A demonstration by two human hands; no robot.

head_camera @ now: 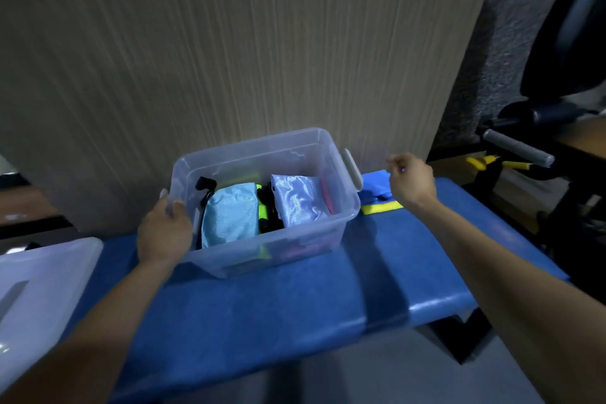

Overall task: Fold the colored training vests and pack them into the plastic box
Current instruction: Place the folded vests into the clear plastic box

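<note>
Plastic box [341,223] held folded vests [229,216]; left hand [164,233] gripped its rim, apparently steadying it. Right hand [411,179] hovered, fingers loosely curled, seemingly empty.

This looks like a gym or sports storage corner. A blue padded bench [295,305] carries a clear plastic box [262,252] of folded training vests [229,216], and to the right stands black exercise equipment with a foam-gripped bar [518,147] and a dark padded seat [570,26]. A large sheet of corrugated cardboard [229,52] leans behind against a rough wall [511,43].
</note>
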